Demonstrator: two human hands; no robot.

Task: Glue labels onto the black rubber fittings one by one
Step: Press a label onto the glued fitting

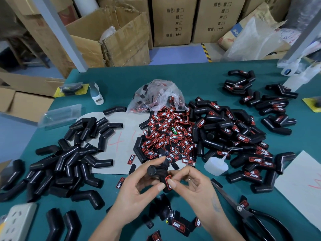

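While both hands meet over the near middle of the green table (191, 70), the left hand (139, 186) grips a black rubber fitting (157, 173) with curled fingers and thumb, its round open end turned up and to the left; the right hand (189, 185) pinches a red-edged label (168, 182) against the fitting's lower limb, thumb on its face, other fingers curled behind. Hands close together, both clamped on the same piece. Just beyond them, a heap of loose labels (166, 136) spills from a clear plastic bag (156, 96) at mid-table. Left of the heap, a pile of unlabelled fittings (73, 157) lies partly on a grey sheet (125, 134) marked in red. Right of the heap, a pile of labelled fittings (239, 136), with more scattered on the far right. A small glue bottle (216, 166) with thin nozzle stands just right of the hands, near the labelled pile. Black scissors (251, 214) lie near right. A white power strip (15, 221) sits at the near left corner. Cardboard boxes (173, 21) stand beyond the table's far edge
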